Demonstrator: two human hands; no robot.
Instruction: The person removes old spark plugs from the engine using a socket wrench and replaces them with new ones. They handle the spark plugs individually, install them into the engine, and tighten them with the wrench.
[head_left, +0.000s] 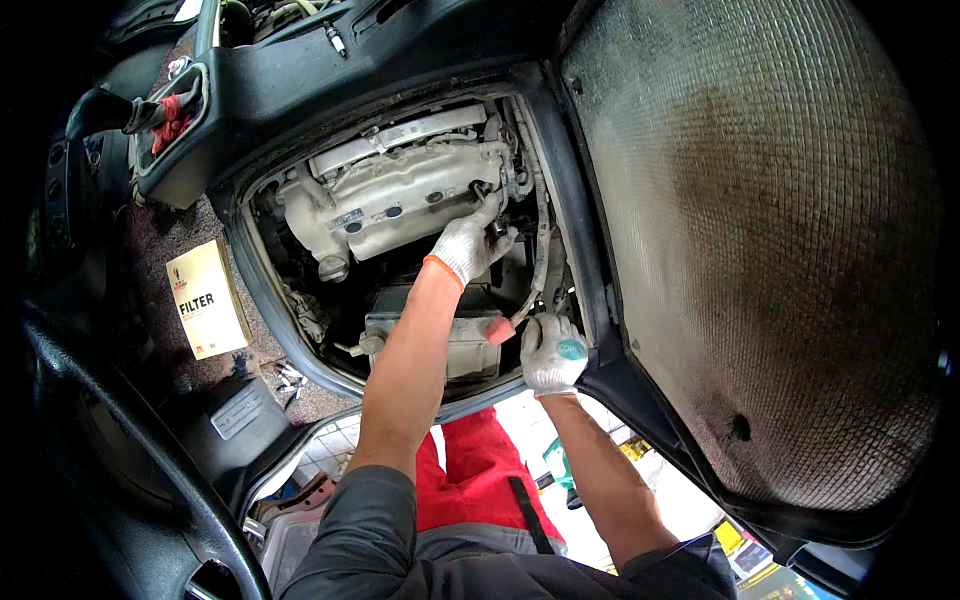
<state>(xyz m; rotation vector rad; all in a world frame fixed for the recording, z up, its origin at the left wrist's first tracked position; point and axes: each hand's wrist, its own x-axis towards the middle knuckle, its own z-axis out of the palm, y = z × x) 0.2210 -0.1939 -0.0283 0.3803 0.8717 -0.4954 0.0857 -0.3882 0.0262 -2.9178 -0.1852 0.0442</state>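
An engine with a pale metal valve cover (375,205) lies in the square opening below me. My left hand (470,245), in a white knit glove with an orange cuff, reaches to the right end of the cover. Its fingers are closed by the rightmost round hole, around a small dark part too hidden to name. My right hand (553,357), gloved in white with a green patch on its back, rests at the opening's near right rim. Its fingers bend down out of sight beside a hose (540,255). A red-capped cable end (499,331) lies between both hands, above a battery-like box (460,340).
A raised seat base or cover (760,240) with a mesh-textured underside stands at the right. A yellow filter box (208,298) lies on the carpet left. A spark plug (335,39) sits on the black trim (300,75). The steering wheel (150,450) fills the lower left.
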